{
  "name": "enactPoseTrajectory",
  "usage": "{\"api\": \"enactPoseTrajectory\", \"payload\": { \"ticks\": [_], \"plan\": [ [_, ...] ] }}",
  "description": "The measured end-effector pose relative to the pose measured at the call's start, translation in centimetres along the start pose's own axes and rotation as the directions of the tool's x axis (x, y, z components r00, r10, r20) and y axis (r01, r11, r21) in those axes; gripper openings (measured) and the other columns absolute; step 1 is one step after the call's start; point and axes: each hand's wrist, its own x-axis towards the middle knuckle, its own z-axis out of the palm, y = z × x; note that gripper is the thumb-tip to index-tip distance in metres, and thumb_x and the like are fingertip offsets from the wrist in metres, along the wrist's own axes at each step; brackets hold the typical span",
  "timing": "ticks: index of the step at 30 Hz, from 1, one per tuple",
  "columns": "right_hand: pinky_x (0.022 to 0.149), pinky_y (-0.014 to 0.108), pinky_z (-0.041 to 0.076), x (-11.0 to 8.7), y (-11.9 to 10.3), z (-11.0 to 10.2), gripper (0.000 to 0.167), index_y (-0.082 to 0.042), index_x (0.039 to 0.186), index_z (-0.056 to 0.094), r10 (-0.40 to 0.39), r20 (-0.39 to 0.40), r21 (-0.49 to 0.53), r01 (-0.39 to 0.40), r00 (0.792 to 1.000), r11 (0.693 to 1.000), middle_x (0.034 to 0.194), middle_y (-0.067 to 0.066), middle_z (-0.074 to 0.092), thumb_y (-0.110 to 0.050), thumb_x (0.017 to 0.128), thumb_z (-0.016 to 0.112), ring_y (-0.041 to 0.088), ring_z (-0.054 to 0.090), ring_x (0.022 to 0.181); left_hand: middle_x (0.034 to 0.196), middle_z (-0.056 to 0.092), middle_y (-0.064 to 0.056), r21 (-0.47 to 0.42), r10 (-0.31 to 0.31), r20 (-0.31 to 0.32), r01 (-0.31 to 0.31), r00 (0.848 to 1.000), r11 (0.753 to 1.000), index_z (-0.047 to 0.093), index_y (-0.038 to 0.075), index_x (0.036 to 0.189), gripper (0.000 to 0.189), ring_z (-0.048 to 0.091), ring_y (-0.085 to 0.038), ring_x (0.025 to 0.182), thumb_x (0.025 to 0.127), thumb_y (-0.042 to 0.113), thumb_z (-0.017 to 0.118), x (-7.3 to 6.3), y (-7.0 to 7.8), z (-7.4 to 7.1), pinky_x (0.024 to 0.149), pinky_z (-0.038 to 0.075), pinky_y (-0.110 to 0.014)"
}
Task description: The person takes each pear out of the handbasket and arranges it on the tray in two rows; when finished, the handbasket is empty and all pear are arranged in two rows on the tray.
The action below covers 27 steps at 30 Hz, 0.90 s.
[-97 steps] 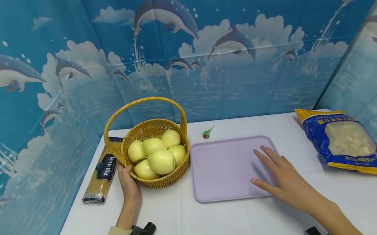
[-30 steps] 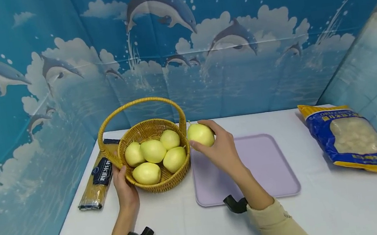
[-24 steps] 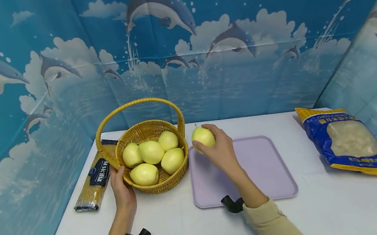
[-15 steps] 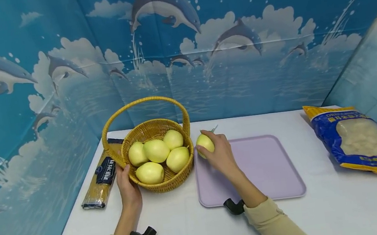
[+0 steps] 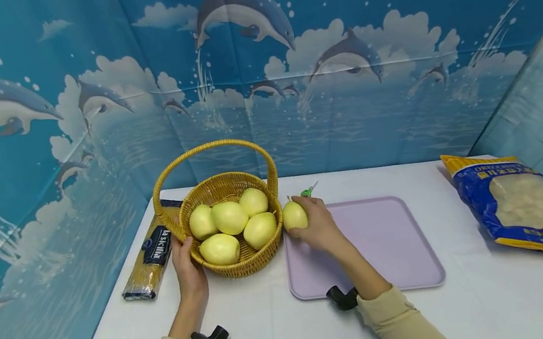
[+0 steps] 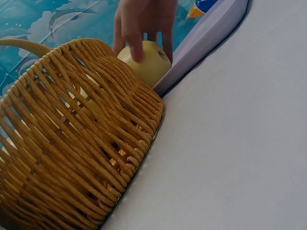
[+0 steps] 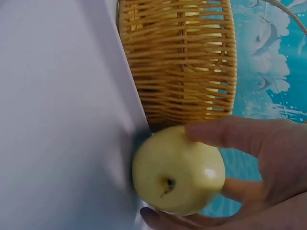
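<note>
In the head view my right hand (image 5: 316, 223) holds a yellow-green pear (image 5: 294, 215) by its sides at the far left corner of the lilac tray (image 5: 372, 247). The right wrist view puts this pear (image 7: 177, 170) low at the tray surface, beside the basket wall; whether it bears on the tray I cannot tell. My left hand (image 5: 190, 275) grips the left side of the wicker basket (image 5: 248, 265), thumb near the rim and the other fingers partly hidden. Several more pears (image 5: 230, 218) lie in the basket, whose tall handle (image 5: 210, 145) arches above them.
A pack of spaghetti (image 5: 147, 258) lies left of the basket, partly behind it. Behind the tray is a lollipop (image 5: 308, 191), partly hidden by my right hand. A blue and yellow pasta bag (image 5: 524, 200) lies at the right. A dolphin-print curtain (image 5: 266, 125) closes off the back.
My right hand, at first bare over the tray, has taken a pear from the basket and lowered it to the tray's far left corner. My left hand has stayed at the basket.
</note>
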Motion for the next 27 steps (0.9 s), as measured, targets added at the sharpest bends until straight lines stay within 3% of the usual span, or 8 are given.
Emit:
{"api": "enactPoseTrajectory", "payload": {
  "ticks": [3, 9, 20, 27],
  "plan": [
    [0.103, 0.065, 0.051, 0.0, 0.1, -0.1, 0.079, -0.001, 0.155, 0.049, -0.017, 0.007, -0.036, 0.017, 1.0, 0.999, 0.143, 0.034, 0.053, -0.012, 0.083, 0.082, 0.05, 0.054, 0.129, 0.17, 0.029, 0.006, 0.003, -0.005, -0.01, 0.005, 1.0, 1.0, 0.021, 0.026, 0.17, 0.061, 0.026, -0.014, 0.158, 0.111, 0.018, 0.038, 0.0, 0.1, -0.1, 0.134, 0.017, -0.036],
    [0.099, 0.062, 0.052, 0.4, 0.4, 0.4, 0.075, 0.0, 0.155, 0.047, 0.021, -0.024, -0.022, -0.022, 0.999, 1.0, 0.133, 0.034, 0.058, -0.022, 0.092, 0.081, 0.049, 0.058, 0.121, 0.17, 0.029, 0.007, -0.002, -0.005, -0.016, 0.005, 1.0, 1.0, 0.021, 0.027, 0.17, 0.061, 0.026, -0.013, 0.158, 0.112, 0.018, 0.038, 0.0, -0.1, -0.1, 0.134, 0.017, -0.035],
    [0.107, 0.062, 0.05, 0.6, 0.2, -0.3, 0.08, -0.002, 0.16, 0.039, 0.044, 0.007, -0.012, -0.044, 0.999, 0.999, 0.15, 0.032, 0.051, -0.03, 0.095, 0.077, 0.049, 0.052, 0.136, 0.169, 0.03, 0.006, -0.01, 0.005, -0.006, -0.005, 1.0, 1.0, 0.026, 0.034, 0.167, 0.059, 0.027, -0.014, 0.158, 0.112, 0.018, 0.039, 0.0, -0.2, -0.1, 0.134, 0.018, -0.036],
    [0.115, 0.064, 0.042, -0.2, -1.3, -1.3, 0.078, -0.002, 0.16, 0.04, -0.025, -0.077, 0.0, 0.025, 0.997, 1.0, 0.146, 0.027, 0.054, -0.027, 0.096, 0.076, 0.047, 0.05, 0.138, 0.169, 0.031, 0.006, 0.013, 0.017, 0.008, -0.017, 1.0, 1.0, 0.023, 0.03, 0.168, 0.06, 0.028, -0.013, 0.157, 0.112, 0.018, 0.039, 0.2, 0.0, 0.0, 0.134, 0.017, -0.037]
  ]
}}
